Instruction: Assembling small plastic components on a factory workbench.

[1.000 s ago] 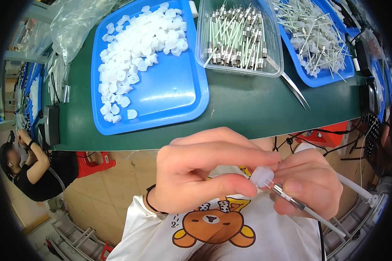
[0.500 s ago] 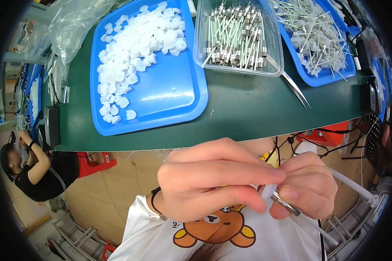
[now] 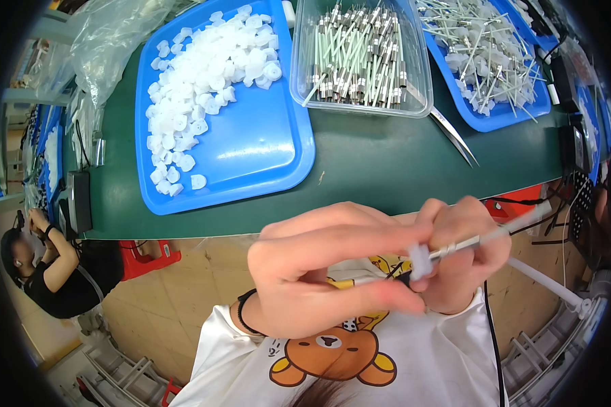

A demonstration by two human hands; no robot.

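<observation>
Above my lap, in front of the table edge, both hands meet. My right hand (image 3: 465, 254) is closed round a thin pale-green cable piece with a silver metal connector (image 3: 455, 248). Its loose end points up to the right and is smeared by motion. At the connector's left end sits a small translucent white plastic cap (image 3: 420, 260). My left hand (image 3: 319, 268) has its fingertips above this cap and its thumb below, pinching round it; blur hides the exact contact. A small dark piece shows beside the cap.
A blue tray (image 3: 299, 169) of loose white caps stands on the green table (image 3: 360, 159). Beside it is a clear plastic box (image 3: 414, 108) of cable pieces. Tweezers (image 3: 455, 138) lie at its corner. Another blue tray (image 3: 489, 123) holds capped pieces. A person (image 3: 68, 264) sits far left.
My right hand has turned, so the cable piece that pointed down to the right now points up to the right. My left thumb and fingers are farther apart. The table view has shifted slightly left.
</observation>
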